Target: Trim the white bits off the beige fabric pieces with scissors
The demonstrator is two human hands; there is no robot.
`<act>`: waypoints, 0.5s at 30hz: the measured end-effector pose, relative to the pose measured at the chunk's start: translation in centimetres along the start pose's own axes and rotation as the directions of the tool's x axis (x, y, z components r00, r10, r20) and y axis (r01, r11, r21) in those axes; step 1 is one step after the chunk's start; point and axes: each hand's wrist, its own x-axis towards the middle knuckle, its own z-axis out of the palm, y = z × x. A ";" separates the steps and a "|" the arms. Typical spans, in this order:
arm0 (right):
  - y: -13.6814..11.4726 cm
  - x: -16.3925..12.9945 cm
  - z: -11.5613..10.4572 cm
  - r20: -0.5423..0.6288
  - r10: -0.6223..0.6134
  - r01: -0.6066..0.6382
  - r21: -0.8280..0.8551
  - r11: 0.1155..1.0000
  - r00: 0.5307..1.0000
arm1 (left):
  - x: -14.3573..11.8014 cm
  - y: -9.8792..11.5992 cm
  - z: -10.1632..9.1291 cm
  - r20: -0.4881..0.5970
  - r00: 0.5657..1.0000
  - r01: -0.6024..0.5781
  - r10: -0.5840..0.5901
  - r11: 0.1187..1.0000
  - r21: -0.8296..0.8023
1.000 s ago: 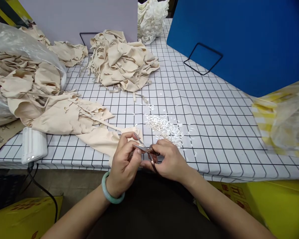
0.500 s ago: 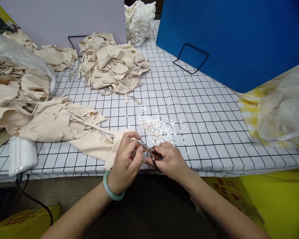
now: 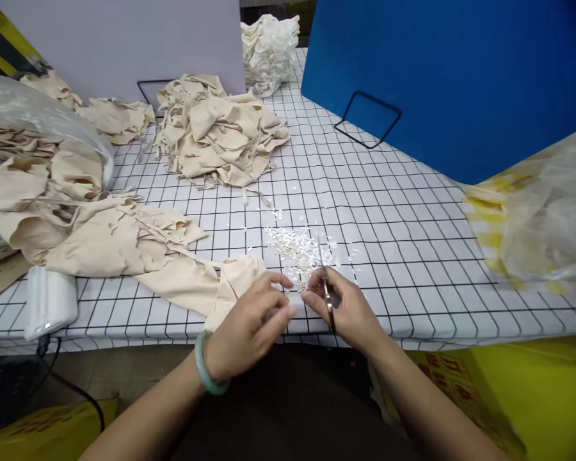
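Note:
With fingers apart and nothing visible in them, my left hand [image 3: 256,323] is over the near end of a beige fabric piece [image 3: 177,288]. A green bangle [image 3: 206,371] rings that wrist. My right hand [image 3: 348,307] grips a pair of scissors [image 3: 325,282], whose blades point away from me over the table. Small white snippets [image 3: 302,246], some of them beige, lie scattered just beyond both hands. The beige fabric runs left across the table toward a larger heap.
A beige fabric pile [image 3: 225,134] sits farther back, with a white bundle [image 3: 270,54] behind it. On the left are a plastic bag [image 3: 43,105] and a white cabled device [image 3: 52,301]. A blue board [image 3: 436,77] and wire stand [image 3: 367,144] occupy the right.
My left hand has opened and dropped lower, leaving the fabric strip it pinched. My right hand has moved right with the scissors, which have swung from pointing left to pointing away.

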 end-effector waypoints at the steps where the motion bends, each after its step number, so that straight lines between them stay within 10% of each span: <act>1: 0.1 0.0 -0.1 -0.002 0.005 -0.005 0.008 1.000 1.000 | -0.3 -0.1 -1.0 0.036 0.999 -0.035 0.034 0.999 0.032; 5: 0.4 0.0 0.9 -0.016 -0.008 0.007 -0.015 1.000 1.000 | -0.3 -2.6 -6.3 -0.150 0.986 0.007 0.068 0.892 0.452; 9: -1.3 0.7 3.4 -0.048 -0.095 0.096 0.014 0.995 0.994 | 1.4 -5.6 -9.7 0.028 0.996 0.036 -0.085 0.673 0.739; 15: -5.1 5.1 6.7 0.016 -0.437 0.434 0.097 0.896 0.899 | 1.1 -2.2 -10.1 0.040 0.998 -0.059 0.044 0.670 0.740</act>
